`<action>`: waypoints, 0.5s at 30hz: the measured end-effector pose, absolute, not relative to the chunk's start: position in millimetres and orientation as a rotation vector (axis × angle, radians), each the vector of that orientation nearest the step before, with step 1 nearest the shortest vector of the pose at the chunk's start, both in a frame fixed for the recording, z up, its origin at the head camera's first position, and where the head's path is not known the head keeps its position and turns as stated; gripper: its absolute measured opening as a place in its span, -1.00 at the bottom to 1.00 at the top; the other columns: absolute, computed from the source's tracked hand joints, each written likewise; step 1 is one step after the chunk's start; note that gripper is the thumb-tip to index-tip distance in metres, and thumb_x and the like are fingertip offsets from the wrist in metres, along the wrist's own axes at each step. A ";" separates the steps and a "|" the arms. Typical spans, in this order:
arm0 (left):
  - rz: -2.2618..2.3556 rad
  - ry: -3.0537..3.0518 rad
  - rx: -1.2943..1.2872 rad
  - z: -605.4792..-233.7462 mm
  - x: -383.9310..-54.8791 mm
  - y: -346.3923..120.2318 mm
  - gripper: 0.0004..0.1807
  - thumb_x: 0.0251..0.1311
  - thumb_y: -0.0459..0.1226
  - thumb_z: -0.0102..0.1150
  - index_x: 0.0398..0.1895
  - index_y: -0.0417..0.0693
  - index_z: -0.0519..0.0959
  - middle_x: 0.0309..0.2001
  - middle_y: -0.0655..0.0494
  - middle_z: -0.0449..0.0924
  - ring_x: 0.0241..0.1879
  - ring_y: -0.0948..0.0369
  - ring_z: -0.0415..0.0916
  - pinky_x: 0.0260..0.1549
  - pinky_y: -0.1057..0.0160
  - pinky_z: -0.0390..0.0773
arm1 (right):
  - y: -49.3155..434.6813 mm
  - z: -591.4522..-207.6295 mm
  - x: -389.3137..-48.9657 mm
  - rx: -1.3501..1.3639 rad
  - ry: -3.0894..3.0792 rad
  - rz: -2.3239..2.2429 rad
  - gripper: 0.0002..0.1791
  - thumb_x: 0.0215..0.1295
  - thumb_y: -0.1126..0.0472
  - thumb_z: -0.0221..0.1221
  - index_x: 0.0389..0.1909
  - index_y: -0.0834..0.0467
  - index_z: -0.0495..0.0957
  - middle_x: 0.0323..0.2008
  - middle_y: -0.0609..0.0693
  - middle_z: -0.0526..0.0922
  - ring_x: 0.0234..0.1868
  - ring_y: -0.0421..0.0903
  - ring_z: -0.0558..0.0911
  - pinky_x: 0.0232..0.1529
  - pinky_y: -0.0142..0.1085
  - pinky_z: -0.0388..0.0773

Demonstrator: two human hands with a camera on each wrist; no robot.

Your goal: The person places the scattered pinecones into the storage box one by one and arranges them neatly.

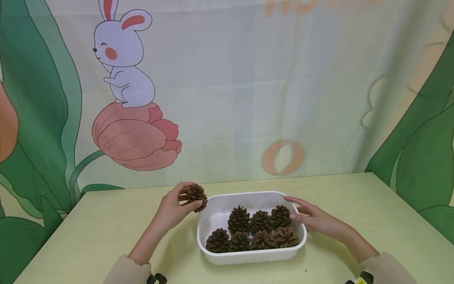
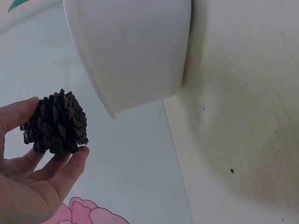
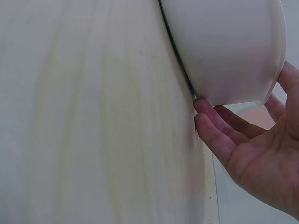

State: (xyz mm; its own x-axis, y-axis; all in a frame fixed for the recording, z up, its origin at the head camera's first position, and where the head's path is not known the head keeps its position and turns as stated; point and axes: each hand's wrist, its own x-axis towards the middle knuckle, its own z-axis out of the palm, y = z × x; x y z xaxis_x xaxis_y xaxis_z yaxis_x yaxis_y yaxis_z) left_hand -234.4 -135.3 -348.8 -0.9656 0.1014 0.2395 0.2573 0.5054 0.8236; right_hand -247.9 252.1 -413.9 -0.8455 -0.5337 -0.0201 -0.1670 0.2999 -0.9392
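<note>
Held up by my left hand (image 1: pixel 173 207), between thumb and fingertips, is a brown pine cone (image 1: pixel 196 197) beside the back left corner of a white plastic basin (image 1: pixel 252 258). The left wrist view shows this pine cone (image 2: pixel 57 122) in the fingers, apart from the basin's wall (image 2: pixel 135 51). My right hand (image 1: pixel 320 221) holds the basin's right side, its thumb over the rim. In the right wrist view, the other fingers (image 3: pixel 217 135) lie against the basin's outer wall, low near the table. Inside the basin, several pine cones (image 1: pixel 239 219) stand in two rows.
The basin stands on a pale yellow wooden table (image 1: pixel 117 221). Behind the table hangs a cloth backdrop (image 1: pixel 227 98) printed with a rabbit, a pink flower and green leaves. Small dark specks (image 2: pixel 232 171) dot the tabletop.
</note>
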 end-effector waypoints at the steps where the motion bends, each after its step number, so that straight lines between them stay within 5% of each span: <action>1: -1.458 -2.581 -0.315 -348.8 -233.4 -134.1 -0.51 0.02 -0.33 0.28 0.08 -0.11 0.42 0.02 -0.15 0.48 -0.02 -0.09 0.48 -0.20 0.10 0.59 | 252.0 -413.9 -247.9 -0.634 2.243 -1.562 -0.34 0.39 0.13 -0.06 0.41 0.12 -0.10 0.17 0.47 0.19 -0.07 0.06 0.50 -0.29 -0.24 0.58; 9: -1.491 -2.561 -0.333 -353.0 -230.7 -123.1 -0.53 -0.01 -0.34 0.31 0.04 -0.04 0.47 -0.03 -0.07 0.53 -0.04 -0.05 0.51 -0.20 0.13 0.59 | 251.7 -413.6 -248.0 -0.627 2.254 -1.553 -0.35 0.38 0.13 -0.06 0.40 0.12 -0.09 0.16 0.44 0.20 -0.14 0.01 0.50 -0.39 -0.30 0.54; 15: -1.501 -2.550 -0.365 -356.5 -230.0 -116.2 -0.55 -0.03 -0.35 0.31 0.01 -0.03 0.48 -0.09 -0.04 0.56 -0.07 -0.03 0.52 -0.19 0.11 0.59 | 251.7 -413.5 -247.5 -0.629 2.252 -1.560 -0.34 0.38 0.13 -0.05 0.40 0.12 -0.09 0.17 0.47 0.18 -0.06 0.06 0.50 -0.28 -0.24 0.57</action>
